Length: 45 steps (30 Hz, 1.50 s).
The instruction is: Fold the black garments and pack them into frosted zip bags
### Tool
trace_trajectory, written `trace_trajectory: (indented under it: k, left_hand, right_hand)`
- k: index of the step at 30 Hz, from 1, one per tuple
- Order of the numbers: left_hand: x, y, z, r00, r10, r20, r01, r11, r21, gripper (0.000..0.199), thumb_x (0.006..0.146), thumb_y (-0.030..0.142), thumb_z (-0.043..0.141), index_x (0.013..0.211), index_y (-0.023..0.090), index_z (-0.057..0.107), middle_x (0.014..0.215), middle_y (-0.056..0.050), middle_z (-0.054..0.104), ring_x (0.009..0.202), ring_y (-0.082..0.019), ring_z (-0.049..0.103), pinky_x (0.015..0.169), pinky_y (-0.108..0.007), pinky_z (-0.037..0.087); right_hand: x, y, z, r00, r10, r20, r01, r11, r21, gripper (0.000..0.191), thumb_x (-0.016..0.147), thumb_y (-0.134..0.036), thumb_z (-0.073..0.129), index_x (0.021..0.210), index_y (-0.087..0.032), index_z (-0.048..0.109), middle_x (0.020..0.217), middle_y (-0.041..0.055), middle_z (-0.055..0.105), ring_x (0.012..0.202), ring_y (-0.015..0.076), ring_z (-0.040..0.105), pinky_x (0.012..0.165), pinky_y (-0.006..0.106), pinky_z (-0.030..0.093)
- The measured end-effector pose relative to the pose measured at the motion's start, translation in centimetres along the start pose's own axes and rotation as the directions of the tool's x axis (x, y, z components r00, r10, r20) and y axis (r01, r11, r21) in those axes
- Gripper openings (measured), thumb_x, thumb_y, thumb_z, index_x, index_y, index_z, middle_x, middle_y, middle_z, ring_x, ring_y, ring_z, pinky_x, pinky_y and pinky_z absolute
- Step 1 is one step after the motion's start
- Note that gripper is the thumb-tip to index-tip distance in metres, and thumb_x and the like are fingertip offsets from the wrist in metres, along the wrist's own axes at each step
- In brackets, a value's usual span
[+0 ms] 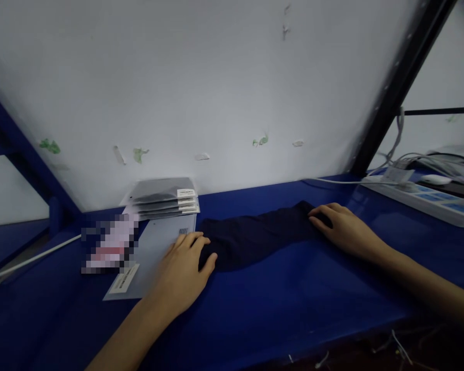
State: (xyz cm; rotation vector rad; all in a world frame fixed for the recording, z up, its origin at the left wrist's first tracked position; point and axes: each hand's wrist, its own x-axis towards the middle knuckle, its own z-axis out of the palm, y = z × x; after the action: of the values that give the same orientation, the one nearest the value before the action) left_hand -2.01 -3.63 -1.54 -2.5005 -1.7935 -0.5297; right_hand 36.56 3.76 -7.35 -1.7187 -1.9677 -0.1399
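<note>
A dark navy cloth (259, 237) lies stretched out lengthwise on the blue tabletop (278, 299). At its left end is my left hand (187, 270), fingers spread, with the thumb and fingertips at the fabric's edge. The palm is over a flat grey plastic packet (154, 245) with a white label. My right hand (342, 229) rests at the cloth's right end, the thumb and fingers apart and their tips touching it. The cloth has slight wrinkles between the two hands.
A stack of labelled grey packets (164, 196) stands at the back left, beside a pixelated pinkish item (112, 247). A white power strip (429, 198) with tangled cables lies at the right. A pale wall (232, 93) rises behind; a white cable (34, 260) runs in from the left.
</note>
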Motion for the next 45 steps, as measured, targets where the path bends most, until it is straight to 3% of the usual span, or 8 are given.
trace_trajectory:
  k: [6, 13, 19, 25, 33, 36, 39, 45]
  left_hand:
    - [-0.1, -0.4, 0.2, 0.999, 0.022, -0.024, -0.022, 1.0, -0.004, 0.029, 0.093, 0.038, 0.049, 0.113, 0.022, 0.063, 0.127, -0.009, 0.063, 0.118, -0.03, 0.056, 0.097, -0.051, 0.048]
    - [2.7, -0.8, -1.1, 0.997, -0.042, -0.07, 0.038, 0.997, -0.062, 0.027, 0.093, 0.036, 0.047, 0.107, 0.022, 0.064, 0.114, -0.008, 0.068, 0.11, -0.028, 0.06, 0.093, -0.045, 0.049]
    - [6.4, -0.9, -0.3, 0.999, 0.044, -0.008, -0.043, 0.992, 0.116, 0.016, 0.085, 0.025, 0.056, 0.096, 0.021, 0.068, 0.09, -0.006, 0.073, 0.096, -0.028, 0.063, 0.081, -0.041, 0.051]
    - [7.0, -0.5, -0.5, 0.994, 0.084, -0.077, -0.071, 0.985, 0.158, 0.011, 0.085, 0.019, 0.054, 0.084, 0.023, 0.064, 0.088, -0.005, 0.071, 0.096, -0.029, 0.062, 0.082, -0.044, 0.046]
    - [0.6, 1.3, -4.0, 0.976, 0.054, -0.212, -0.088, 0.985, -0.152, 0.006, 0.087, 0.021, 0.052, 0.091, 0.023, 0.057, 0.093, -0.001, 0.067, 0.087, -0.02, 0.063, 0.079, -0.035, 0.048]
    - [-3.7, 2.3, -4.2, 0.981, 0.158, -0.111, -0.177, 0.965, -0.193, 0.007, 0.088, 0.021, 0.051, 0.092, 0.024, 0.056, 0.086, 0.001, 0.065, 0.077, -0.018, 0.062, 0.07, -0.032, 0.049]
    - [-6.4, 3.0, -3.4, 0.932, 0.355, -0.078, -0.363, 0.92, -0.15, 0.014, 0.089, 0.016, 0.049, 0.097, 0.024, 0.057, 0.093, 0.0, 0.065, 0.087, -0.019, 0.062, 0.079, -0.036, 0.051]
    - [-7.1, 2.8, -1.8, 0.923, 0.376, -0.084, -0.382, 0.921, -0.074, 0.02, 0.092, 0.02, 0.051, 0.11, 0.025, 0.056, 0.108, -0.003, 0.065, 0.105, -0.022, 0.06, 0.09, -0.042, 0.051]
  right_hand:
    - [-0.2, -0.8, -0.7, 1.0, -0.002, -0.016, 0.003, 0.999, 0.041, 0.027, 0.084, -0.04, 0.052, 0.099, -0.022, 0.064, 0.107, 0.0106, 0.061, 0.098, 0.0278, 0.061, 0.095, 0.044, 0.047]
    - [3.3, -1.0, -1.6, 0.995, -0.097, 0.007, 0.095, 0.987, 0.128, 0.044, 0.088, -0.038, 0.048, 0.128, -0.02, 0.057, 0.123, 0.0124, 0.059, 0.102, 0.0248, 0.063, 0.097, 0.04, 0.047]
    - [7.7, -0.6, -1.5, 0.927, -0.241, 0.288, 0.249, 0.969, 0.01, 0.026, 0.083, -0.026, 0.052, 0.099, -0.02, 0.072, 0.099, 0.0096, 0.069, 0.092, 0.0236, 0.065, 0.087, 0.037, 0.049]
    - [7.8, -0.5, -2.7, 0.968, -0.19, 0.167, 0.202, 0.978, -0.058, 0.021, 0.085, -0.03, 0.049, 0.091, -0.021, 0.067, 0.098, 0.0084, 0.067, 0.088, 0.0233, 0.064, 0.081, 0.038, 0.049]
    - [0.6, -0.8, -9.0, 0.946, -0.216, -0.242, 0.241, 0.967, 0.079, 0.014, 0.088, -0.038, 0.05, 0.091, -0.025, 0.055, 0.101, 0.0105, 0.066, 0.092, 0.0271, 0.064, 0.085, 0.043, 0.051]
    - [-4.6, 0.1, -10.2, 0.928, -0.319, -0.191, 0.345, 0.93, 0.125, 0.01, 0.087, -0.038, 0.053, 0.086, -0.028, 0.053, 0.108, 0.0078, 0.064, 0.098, 0.0288, 0.064, 0.085, 0.046, 0.052]
    - [-8.7, 0.9, -9.6, 0.949, -0.311, -0.052, 0.316, 0.936, 0.153, 0.013, 0.089, -0.04, 0.052, 0.087, -0.028, 0.057, 0.117, 0.0079, 0.062, 0.104, 0.03, 0.063, 0.085, 0.046, 0.054]
    - [-10.5, 1.0, -7.1, 0.963, -0.255, 0.082, 0.238, 0.955, 0.179, 0.033, 0.092, -0.043, 0.051, 0.121, -0.032, 0.061, 0.135, 0.0063, 0.055, 0.118, 0.0287, 0.059, 0.1, 0.047, 0.05]
